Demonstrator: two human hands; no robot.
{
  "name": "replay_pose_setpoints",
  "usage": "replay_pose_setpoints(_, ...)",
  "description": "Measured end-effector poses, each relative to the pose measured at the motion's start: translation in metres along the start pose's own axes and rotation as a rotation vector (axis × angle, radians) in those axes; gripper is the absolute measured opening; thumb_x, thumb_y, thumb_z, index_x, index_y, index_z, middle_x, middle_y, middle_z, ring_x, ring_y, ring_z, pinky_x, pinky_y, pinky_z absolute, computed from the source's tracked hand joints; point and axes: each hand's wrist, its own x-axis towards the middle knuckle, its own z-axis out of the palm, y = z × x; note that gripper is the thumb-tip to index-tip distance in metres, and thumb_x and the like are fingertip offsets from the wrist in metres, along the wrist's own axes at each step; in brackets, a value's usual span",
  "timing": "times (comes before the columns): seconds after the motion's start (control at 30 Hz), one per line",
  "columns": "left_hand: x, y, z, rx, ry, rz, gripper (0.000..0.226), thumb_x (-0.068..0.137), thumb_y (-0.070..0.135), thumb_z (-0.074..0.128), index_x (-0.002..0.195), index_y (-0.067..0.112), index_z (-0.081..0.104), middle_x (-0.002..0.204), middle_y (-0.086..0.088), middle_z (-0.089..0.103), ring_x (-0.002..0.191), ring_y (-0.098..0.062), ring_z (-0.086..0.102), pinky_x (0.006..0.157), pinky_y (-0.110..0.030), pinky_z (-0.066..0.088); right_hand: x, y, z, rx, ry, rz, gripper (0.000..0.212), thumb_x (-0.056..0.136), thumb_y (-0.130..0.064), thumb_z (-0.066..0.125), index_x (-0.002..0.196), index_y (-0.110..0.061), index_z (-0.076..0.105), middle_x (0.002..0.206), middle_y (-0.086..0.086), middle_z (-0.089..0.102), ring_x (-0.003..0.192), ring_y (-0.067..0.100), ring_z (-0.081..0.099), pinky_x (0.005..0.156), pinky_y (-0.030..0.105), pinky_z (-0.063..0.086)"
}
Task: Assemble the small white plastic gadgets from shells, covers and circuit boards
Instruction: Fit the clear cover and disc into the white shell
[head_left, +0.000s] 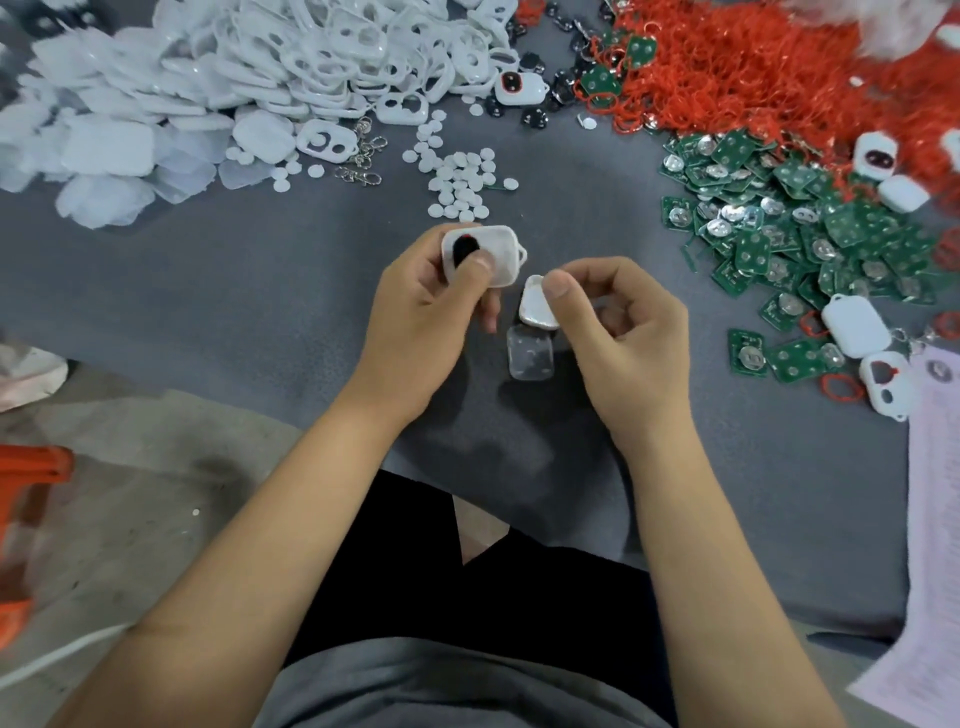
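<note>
Both hands are up over the grey cloth (260, 291), close together but not touching. On the left, the left hand (415, 317) grips a white plastic shell (491, 254). It is a smooth box with round corners, a small loop on one side and a dark hole under the thumb. The thumb presses on its face and the fingers curl behind it. Just to the right, the right hand (618, 332) pinches a small white cover (537, 309) between thumb and fingers. The cover is shiny and tilted up on its edge. Below it, a clear, see-through square piece (530, 353) with round corners lies between the two hands.

Far left at the top is a big heap of white shells and flat covers (208, 67). Next come a few shiny metal clips (363, 161), then many little white round discs (457, 182). Further right, a fluffy pile of thin red rings (753, 67) fills the top. Under it lies a pile of green circuit boards (779, 228) with silver metal circles on them. A few white gadgets (854, 325) sit at the right edge of the boards, beside a pale sheet of paper (930, 519).
</note>
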Motion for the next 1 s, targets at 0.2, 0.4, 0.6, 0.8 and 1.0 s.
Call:
replay_pose_setpoints(0.2, 0.007, -0.001, -0.006, -0.338, 0.216, -0.126, 0.019, 0.104, 0.001, 0.045, 0.095, 0.012, 0.058, 0.069, 0.008, 0.057, 0.059, -0.008, 0.051, 0.056, -0.021, 0.044, 0.000, 0.005, 0.006, -0.201, 0.142, -0.047, 0.018, 0.102, -0.024, 0.064, 0.085, -0.024, 0.069, 0.065, -0.012, 0.058, 0.057, 0.003, 0.046, 0.057, 0.017, 0.035)
replay_pose_setpoints(0.4, 0.008, -0.001, -0.007, -0.349, 0.291, -0.132, 0.019, 0.103, 0.001, 0.044, 0.094, 0.011, 0.057, 0.065, 0.008, 0.058, 0.057, -0.011, 0.050, 0.056, -0.024, 0.043, 0.006, 0.001, 0.017, -0.557, 0.063, -0.205, 0.010, 0.100, -0.031, 0.062, 0.096, -0.026, 0.070, 0.098, -0.009, 0.063, 0.095, 0.017, 0.055, 0.075, 0.009, 0.036)
replay_pose_setpoints(0.6, 0.007, -0.001, -0.010, -0.356, 0.249, -0.142, 0.011, 0.104, 0.011, 0.049, 0.099, 0.011, 0.059, 0.069, 0.005, 0.060, 0.060, -0.011, 0.054, 0.060, -0.025, 0.048, 0.015, 0.006, 0.020, -0.732, -0.010, -0.111, 0.041, 0.091, -0.043, 0.074, 0.124, -0.020, 0.069, 0.112, 0.006, 0.060, 0.107, 0.029, 0.050, 0.090, 0.034, 0.042)
replay_pose_setpoints(0.8, 0.005, -0.002, -0.008, -0.270, 0.131, -0.133, 0.010, 0.099, 0.006, 0.057, 0.096, 0.010, 0.066, 0.079, 0.000, 0.067, 0.065, -0.014, 0.059, 0.064, -0.029, 0.051, 0.029, 0.011, 0.005, -0.672, -0.076, -0.024, 0.035, 0.091, -0.037, 0.073, 0.121, -0.021, 0.068, 0.100, -0.001, 0.059, 0.105, 0.026, 0.055, 0.085, 0.027, 0.037)
replay_pose_setpoints(1.0, 0.001, -0.002, -0.006, -0.275, 0.056, -0.121, 0.011, 0.107, 0.007, 0.051, 0.112, 0.008, 0.061, 0.107, -0.010, 0.078, 0.074, -0.019, 0.072, 0.069, -0.028, 0.059, 0.027, 0.017, 0.000, -0.693, 0.002, -0.086, 0.020, 0.096, -0.019, 0.066, 0.115, -0.019, 0.072, 0.112, 0.004, 0.064, 0.109, 0.029, 0.054, 0.090, 0.033, 0.042)
